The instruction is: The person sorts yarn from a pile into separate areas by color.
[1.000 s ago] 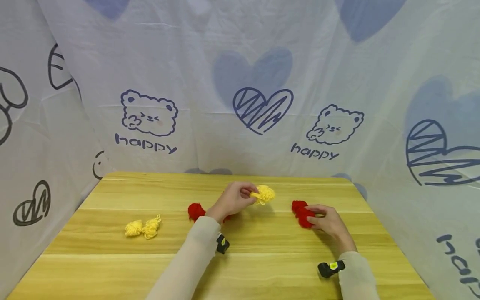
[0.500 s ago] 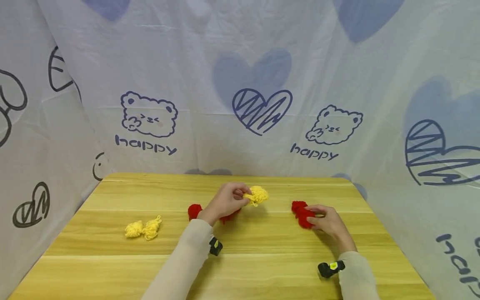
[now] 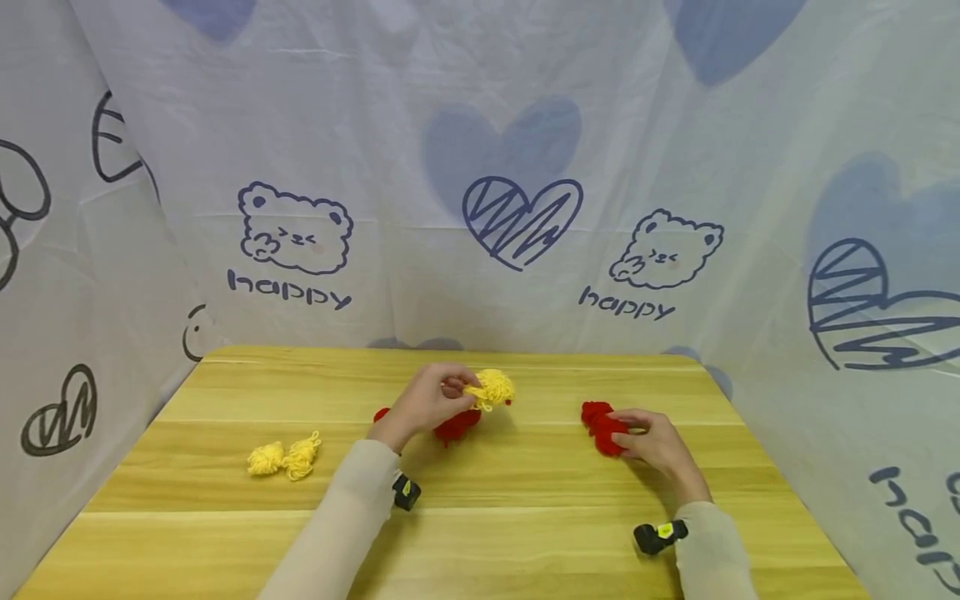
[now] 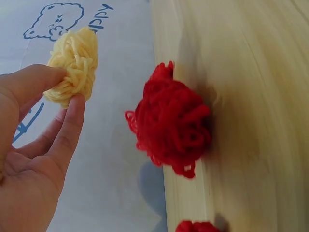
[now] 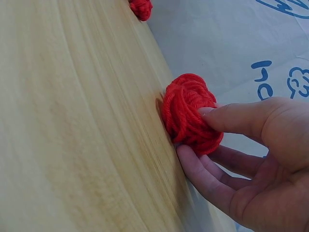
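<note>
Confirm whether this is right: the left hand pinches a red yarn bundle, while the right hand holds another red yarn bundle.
Not quite: the left hand pinches a yellow yarn bundle, as the left wrist view shows. The right hand does hold a red yarn bundle.

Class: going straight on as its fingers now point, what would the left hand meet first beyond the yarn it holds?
Past the yellow yarn, the left hand would probably meet the printed cloth first; the way looks free until there, though depth is unclear.
</note>
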`<state>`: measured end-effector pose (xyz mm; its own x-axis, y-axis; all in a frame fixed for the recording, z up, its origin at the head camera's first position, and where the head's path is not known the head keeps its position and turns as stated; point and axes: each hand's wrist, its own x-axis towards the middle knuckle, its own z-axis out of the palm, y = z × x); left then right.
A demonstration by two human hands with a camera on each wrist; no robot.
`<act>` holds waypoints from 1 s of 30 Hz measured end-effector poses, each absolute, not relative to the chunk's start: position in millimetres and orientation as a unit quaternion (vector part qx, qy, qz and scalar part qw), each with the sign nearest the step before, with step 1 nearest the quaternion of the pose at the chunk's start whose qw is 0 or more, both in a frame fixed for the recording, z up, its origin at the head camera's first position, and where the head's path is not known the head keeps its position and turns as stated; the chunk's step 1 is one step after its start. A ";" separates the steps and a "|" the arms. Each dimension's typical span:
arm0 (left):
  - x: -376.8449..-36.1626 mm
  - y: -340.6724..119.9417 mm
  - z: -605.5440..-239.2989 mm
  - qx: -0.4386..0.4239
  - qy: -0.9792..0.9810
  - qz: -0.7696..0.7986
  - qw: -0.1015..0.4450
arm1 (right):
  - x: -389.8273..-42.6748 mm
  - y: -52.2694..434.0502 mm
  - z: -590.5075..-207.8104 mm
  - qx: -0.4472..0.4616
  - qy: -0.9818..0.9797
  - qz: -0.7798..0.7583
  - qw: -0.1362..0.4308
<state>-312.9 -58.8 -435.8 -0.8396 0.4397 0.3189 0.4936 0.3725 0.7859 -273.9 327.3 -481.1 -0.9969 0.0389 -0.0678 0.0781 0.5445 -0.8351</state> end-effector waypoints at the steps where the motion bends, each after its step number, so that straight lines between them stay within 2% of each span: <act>1: -312.6 -61.3 -436.1 -0.281 -0.829 -0.483 0.030 | -273.9 327.0 -481.1 0.034 0.878 -0.477 0.021; 30: -300.4 -138.0 -433.7 -0.255 -0.839 -0.474 0.078 | -272.1 325.4 -479.4 0.025 0.877 -0.479 0.020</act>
<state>-300.4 -138.0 -433.7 -0.8577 0.3537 0.3730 0.5022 0.4212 0.7553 -272.1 325.4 -479.4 -0.9979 0.0246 -0.0592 0.0631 0.5393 -0.8397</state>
